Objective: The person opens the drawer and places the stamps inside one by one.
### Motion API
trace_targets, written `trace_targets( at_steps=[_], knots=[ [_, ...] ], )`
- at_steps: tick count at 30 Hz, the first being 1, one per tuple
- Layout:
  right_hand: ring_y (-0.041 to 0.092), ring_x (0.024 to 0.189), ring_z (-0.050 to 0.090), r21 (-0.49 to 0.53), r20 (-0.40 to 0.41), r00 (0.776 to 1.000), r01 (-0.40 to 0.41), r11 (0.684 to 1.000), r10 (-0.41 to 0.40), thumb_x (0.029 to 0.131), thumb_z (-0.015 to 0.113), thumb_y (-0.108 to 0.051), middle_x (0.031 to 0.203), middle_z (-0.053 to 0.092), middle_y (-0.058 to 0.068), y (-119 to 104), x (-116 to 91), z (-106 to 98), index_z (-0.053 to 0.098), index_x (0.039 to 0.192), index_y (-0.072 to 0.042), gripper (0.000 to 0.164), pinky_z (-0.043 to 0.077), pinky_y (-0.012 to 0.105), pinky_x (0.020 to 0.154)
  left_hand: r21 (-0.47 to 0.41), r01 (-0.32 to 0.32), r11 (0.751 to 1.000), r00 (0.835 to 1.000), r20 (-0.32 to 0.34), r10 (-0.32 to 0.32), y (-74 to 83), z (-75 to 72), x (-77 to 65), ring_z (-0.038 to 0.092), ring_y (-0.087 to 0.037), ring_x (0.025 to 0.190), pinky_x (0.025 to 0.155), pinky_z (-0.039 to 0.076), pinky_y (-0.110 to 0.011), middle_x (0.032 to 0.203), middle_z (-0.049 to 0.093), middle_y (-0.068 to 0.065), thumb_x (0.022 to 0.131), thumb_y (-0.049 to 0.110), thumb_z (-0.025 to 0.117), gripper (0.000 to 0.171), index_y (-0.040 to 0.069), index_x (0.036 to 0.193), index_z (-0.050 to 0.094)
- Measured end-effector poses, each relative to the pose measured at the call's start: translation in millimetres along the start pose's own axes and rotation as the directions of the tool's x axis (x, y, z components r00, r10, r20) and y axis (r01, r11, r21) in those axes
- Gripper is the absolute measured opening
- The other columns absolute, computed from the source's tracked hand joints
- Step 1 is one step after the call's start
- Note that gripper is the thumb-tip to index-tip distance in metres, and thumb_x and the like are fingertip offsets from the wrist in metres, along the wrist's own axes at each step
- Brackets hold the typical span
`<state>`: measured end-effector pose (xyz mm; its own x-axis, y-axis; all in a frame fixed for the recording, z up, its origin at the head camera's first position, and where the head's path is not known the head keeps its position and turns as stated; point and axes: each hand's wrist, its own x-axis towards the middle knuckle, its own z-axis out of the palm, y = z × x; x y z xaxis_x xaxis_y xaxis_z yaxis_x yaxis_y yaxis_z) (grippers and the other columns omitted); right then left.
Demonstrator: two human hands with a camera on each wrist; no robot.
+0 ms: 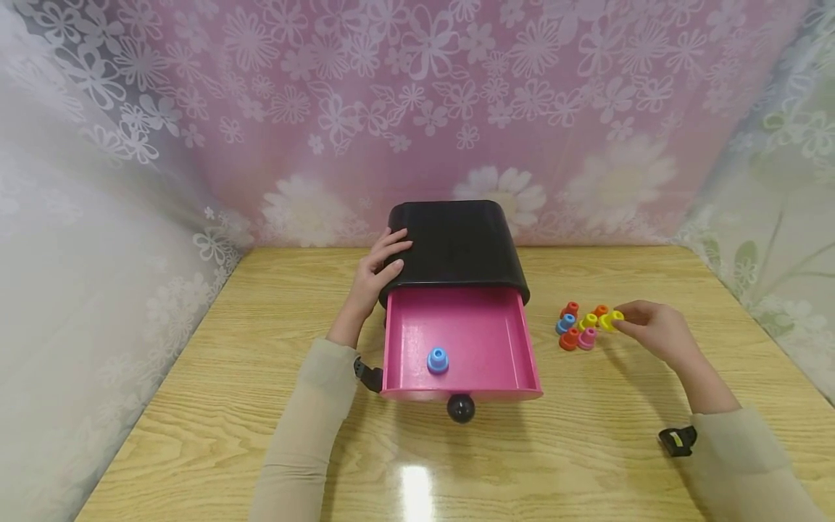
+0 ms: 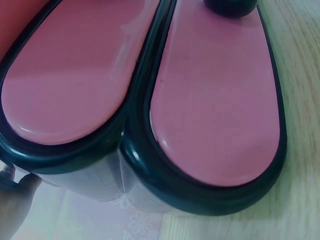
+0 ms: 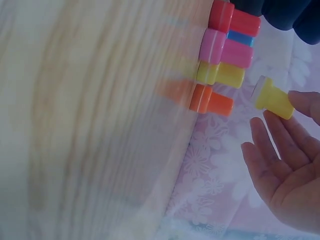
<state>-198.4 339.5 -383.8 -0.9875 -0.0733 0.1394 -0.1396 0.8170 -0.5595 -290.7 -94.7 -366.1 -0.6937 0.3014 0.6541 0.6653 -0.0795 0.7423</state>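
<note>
My right hand (image 1: 655, 330) pinches a yellow toy stamp (image 1: 612, 320) between thumb and fingers, at the right of the table. In the right wrist view the yellow stamp (image 3: 272, 97) is clear of the table. My left hand (image 1: 378, 268) rests on the left side of a black drawer cabinet (image 1: 457, 243), its fingers reaching over the top. The cabinet's upper pink drawer (image 1: 483, 348) is pulled out, and a blue stamp (image 1: 438, 360) stands inside it. Two pink drawer fronts (image 2: 215, 100) fill the left wrist view.
Beside the drawer stand several stamps: red (image 1: 569, 338), pink (image 1: 587, 338), blue (image 1: 566, 323), yellow (image 1: 588, 322) and orange (image 1: 600, 311). A black round knob (image 1: 461, 408) juts from the drawer front. Flowered cloth (image 1: 417, 109) hangs behind the wooden table (image 1: 261, 348).
</note>
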Motion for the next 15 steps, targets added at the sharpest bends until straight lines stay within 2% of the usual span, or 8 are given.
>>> trace_targets(
  at_steps=[3, 6, 9, 12, 15],
  knots=[
    [0.043, 0.089, 0.055, 0.024, -0.027, 1.000, 0.004, 1.000, -0.003, 0.087, 0.055, -0.022, 0.099, 0.058, 0.029, -2, -1, 0, 0.056, 0.108, 0.009, 0.037, 0.048, 0.045, 0.065, -0.014, -0.007, 1.000, 1.000, 0.007, 0.007, 0.1, -0.4, -0.1, 0.009, -0.030, 0.132, 0.105, 0.011, -0.039, 0.134, 0.037, -0.019, 0.087, 0.034, 0.053, 0.054, -0.012, 0.117, 0.050],
    [0.039, 0.088, 0.057, 0.045, -0.050, 0.999, 0.004, 0.999, -0.002, 0.088, 0.054, -0.022, 0.100, 0.058, 0.029, -3, -2, -1, 0.056, 0.109, 0.008, 0.037, 0.049, 0.040, 0.063, -0.022, -0.004, 1.000, 1.000, 0.011, 0.004, 3.2, -0.3, 0.0, 0.009, -0.030, 0.132, 0.105, 0.011, -0.040, 0.134, 0.035, -0.021, 0.088, 0.013, 0.050, 0.039, -0.013, 0.117, 0.049],
    [0.014, 0.081, 0.059, 0.073, -0.055, 0.998, -0.001, 0.997, 0.005, 0.088, 0.053, -0.024, 0.102, 0.058, 0.028, -4, -2, -1, 0.055, 0.112, 0.008, 0.040, 0.049, 0.032, 0.062, -0.021, 0.001, 1.000, 1.000, 0.013, -0.001, 12.5, 1.4, -0.1, 0.008, -0.033, 0.132, 0.105, 0.010, -0.041, 0.134, 0.034, -0.025, 0.085, 0.000, 0.047, 0.035, -0.016, 0.116, 0.047],
    [-0.011, 0.076, 0.047, 0.101, -0.059, 0.998, -0.013, 0.995, 0.019, 0.088, 0.053, -0.025, 0.104, 0.056, 0.029, -6, -3, -1, 0.053, 0.115, 0.008, 0.043, 0.046, 0.022, 0.060, -0.016, 0.005, 1.000, 1.000, 0.013, -0.004, 23.1, 3.8, -0.3, 0.007, -0.037, 0.131, 0.105, 0.010, -0.041, 0.133, 0.033, -0.028, 0.083, -0.004, 0.045, 0.036, -0.019, 0.115, 0.046],
    [-0.018, 0.075, 0.040, 0.134, -0.076, 0.996, -0.031, 0.991, 0.041, 0.088, 0.053, -0.027, 0.105, 0.055, 0.029, -8, -4, 0, 0.051, 0.117, 0.008, 0.045, 0.043, 0.014, 0.059, -0.010, 0.011, 1.000, 1.000, 0.011, -0.011, 30.5, 5.6, -0.6, 0.007, -0.038, 0.130, 0.105, 0.011, -0.040, 0.132, 0.032, -0.030, 0.082, -0.004, 0.044, 0.036, -0.020, 0.115, 0.045]
  ],
)
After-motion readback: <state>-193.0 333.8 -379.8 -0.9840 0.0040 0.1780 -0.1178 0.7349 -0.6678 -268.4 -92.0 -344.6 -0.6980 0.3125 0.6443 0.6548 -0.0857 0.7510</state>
